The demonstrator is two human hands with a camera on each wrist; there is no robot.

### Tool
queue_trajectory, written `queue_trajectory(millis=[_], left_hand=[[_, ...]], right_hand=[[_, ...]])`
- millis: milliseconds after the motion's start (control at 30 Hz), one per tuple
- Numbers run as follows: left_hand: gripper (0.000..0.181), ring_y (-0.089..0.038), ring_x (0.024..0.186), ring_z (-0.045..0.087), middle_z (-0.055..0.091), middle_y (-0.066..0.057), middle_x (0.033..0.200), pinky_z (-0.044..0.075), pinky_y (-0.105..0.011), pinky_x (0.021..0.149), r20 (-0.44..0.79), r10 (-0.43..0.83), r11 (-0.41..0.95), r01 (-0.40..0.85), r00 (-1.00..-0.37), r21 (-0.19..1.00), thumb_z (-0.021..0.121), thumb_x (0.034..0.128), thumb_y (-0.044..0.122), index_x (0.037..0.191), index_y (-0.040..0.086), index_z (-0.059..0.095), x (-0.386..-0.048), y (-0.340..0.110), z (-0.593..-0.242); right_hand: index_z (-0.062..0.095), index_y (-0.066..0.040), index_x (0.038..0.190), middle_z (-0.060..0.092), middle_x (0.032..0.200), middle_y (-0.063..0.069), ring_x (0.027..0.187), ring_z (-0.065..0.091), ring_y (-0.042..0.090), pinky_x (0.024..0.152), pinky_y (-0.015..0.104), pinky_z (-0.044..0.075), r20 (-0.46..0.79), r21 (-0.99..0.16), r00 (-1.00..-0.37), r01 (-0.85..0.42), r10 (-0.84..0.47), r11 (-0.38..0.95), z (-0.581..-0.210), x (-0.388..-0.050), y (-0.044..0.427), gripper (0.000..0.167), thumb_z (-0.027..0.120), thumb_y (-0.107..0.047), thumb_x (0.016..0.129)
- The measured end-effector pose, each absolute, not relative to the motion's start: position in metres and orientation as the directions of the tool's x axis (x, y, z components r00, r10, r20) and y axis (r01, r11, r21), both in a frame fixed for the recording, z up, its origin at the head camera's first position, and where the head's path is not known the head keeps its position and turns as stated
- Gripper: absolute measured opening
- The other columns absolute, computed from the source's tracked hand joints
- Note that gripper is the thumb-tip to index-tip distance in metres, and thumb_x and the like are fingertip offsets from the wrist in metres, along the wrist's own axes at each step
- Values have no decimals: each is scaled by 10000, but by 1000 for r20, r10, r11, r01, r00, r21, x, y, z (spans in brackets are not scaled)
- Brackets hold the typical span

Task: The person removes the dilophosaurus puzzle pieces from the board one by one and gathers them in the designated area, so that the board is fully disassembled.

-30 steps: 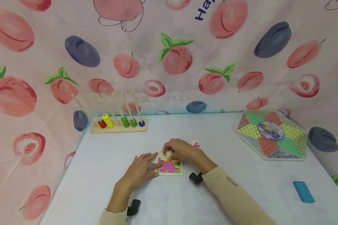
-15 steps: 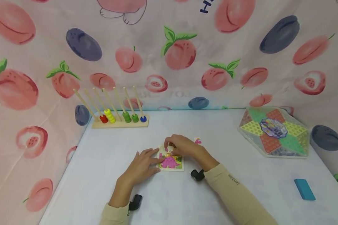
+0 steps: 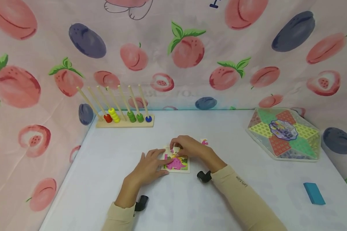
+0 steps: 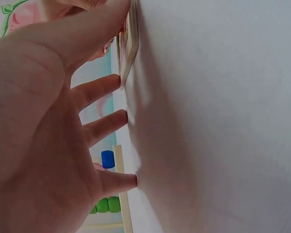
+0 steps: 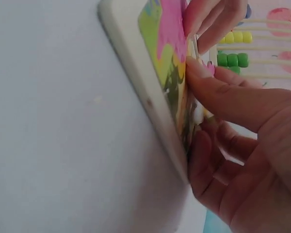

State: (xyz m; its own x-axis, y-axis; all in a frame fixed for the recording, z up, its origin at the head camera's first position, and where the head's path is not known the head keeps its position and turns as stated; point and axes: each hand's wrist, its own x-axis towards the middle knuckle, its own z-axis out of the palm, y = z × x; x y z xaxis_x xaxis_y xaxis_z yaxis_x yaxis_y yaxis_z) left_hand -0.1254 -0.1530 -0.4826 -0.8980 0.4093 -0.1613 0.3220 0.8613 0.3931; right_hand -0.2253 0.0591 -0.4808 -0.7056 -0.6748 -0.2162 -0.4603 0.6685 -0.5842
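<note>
A small jigsaw puzzle in a pale wooden tray [image 3: 181, 171] lies mid-table, its picture a pink dinosaur [image 3: 176, 164]. My left hand [image 3: 148, 167] spreads its straight fingers along the tray's left side, one finger reaching onto the picture. In the left wrist view that hand's [image 4: 43, 126] other fingertips touch the table. Over the upper part of the puzzle, my right hand [image 3: 189, 146] pinches a puzzle piece [image 5: 210, 68] with a pink patch, mostly hidden by its curled fingers. Its thumb [image 5: 203, 80] touches the puzzle face. Another puzzle piece [image 3: 204, 141] lies just behind the right hand.
A wooden bead abacus [image 3: 124, 125] with upright rods stands at the back left. A clear hexagonal box [image 3: 286, 134] with coloured triangles lies at the back right. A blue block [image 3: 314, 193] is at the right. Patterned cloth [image 3: 167, 61] hangs behind the table [image 3: 225, 128].
The head view has tilted down a little, so everything sits higher in the picture. Both hands stay at the puzzle, with only slight finger movement.
</note>
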Motion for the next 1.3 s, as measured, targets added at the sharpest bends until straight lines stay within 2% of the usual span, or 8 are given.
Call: queue_trajectory(millis=[267,533,733,800,967,1033,1167,1300], left_hand=[[460,-352,1489,353,385,-36,1653,207,-776,1183,-171,393,870,305,-904,388,767,890,394,1338,381,664,-128,-152,-483],[458,-357,1466,375,392,-43,1651,211,-788,1170,-170,395,866,305,-903,397,787,874,388,1319,374,679,-128,-152,-485],[462,-358,1467,374,395,-35,1651,215,-780,1176,-168,390,869,301,-906,391,796,863,391,1311,383,681,-128,-150,-486],[459,-356,1465,376,396,-34,1650,219,-776,1177,-165,386,872,301,-907,387,797,861,393,1306,381,685,-128,-149,-486],[459,-358,1464,378,399,-44,1647,224,-773,1178,-158,382,873,300,-910,384,798,863,375,1308,361,688,-128,-148,-483],[455,-361,1464,377,400,-49,1646,219,-775,1179,-154,382,871,299,-911,390,799,866,360,1308,353,691,-128,-148,-483],[446,-358,1471,366,396,-48,1649,202,-777,1183,-156,375,868,288,-914,404,800,867,344,1301,348,697,-128,-149,-483],[457,-350,1473,362,394,-40,1650,195,-772,1189,-158,370,870,282,-915,405,804,862,350,1304,357,692,-128,-149,-483]], right_hand=[[698,-205,1157,726,1206,43,1137,648,197,1060,385,548,-206,-650,-703,-422,-681,632,-485,-224,65,244,742,-128,929],[695,-207,1173,698,1111,16,988,602,150,918,298,545,-155,-711,-737,-380,-658,592,-480,-222,73,268,738,-102,930],[689,-179,1237,691,1189,31,1054,626,196,934,340,573,-105,-752,-791,-333,-603,569,-455,-229,95,297,707,-96,952],[680,-144,1270,679,1226,67,1046,640,223,848,367,609,-81,-759,-801,-335,-593,557,-446,-233,106,321,697,-82,955],[677,-135,1315,687,1256,91,994,653,232,756,297,601,-17,-750,-844,-344,-536,566,-428,-239,139,368,706,-99,950],[692,-129,1289,704,1239,90,982,663,226,806,247,583,14,-746,-862,-347,-507,569,-423,-240,152,361,735,-106,931],[736,-113,1166,732,1154,94,909,707,213,757,228,586,21,-770,-894,-300,-447,563,-419,-242,173,296,802,-131,878],[761,-118,1100,747,1093,94,835,725,184,734,250,580,-30,-776,-923,-220,-383,591,-421,-241,189,239,812,-189,877]])
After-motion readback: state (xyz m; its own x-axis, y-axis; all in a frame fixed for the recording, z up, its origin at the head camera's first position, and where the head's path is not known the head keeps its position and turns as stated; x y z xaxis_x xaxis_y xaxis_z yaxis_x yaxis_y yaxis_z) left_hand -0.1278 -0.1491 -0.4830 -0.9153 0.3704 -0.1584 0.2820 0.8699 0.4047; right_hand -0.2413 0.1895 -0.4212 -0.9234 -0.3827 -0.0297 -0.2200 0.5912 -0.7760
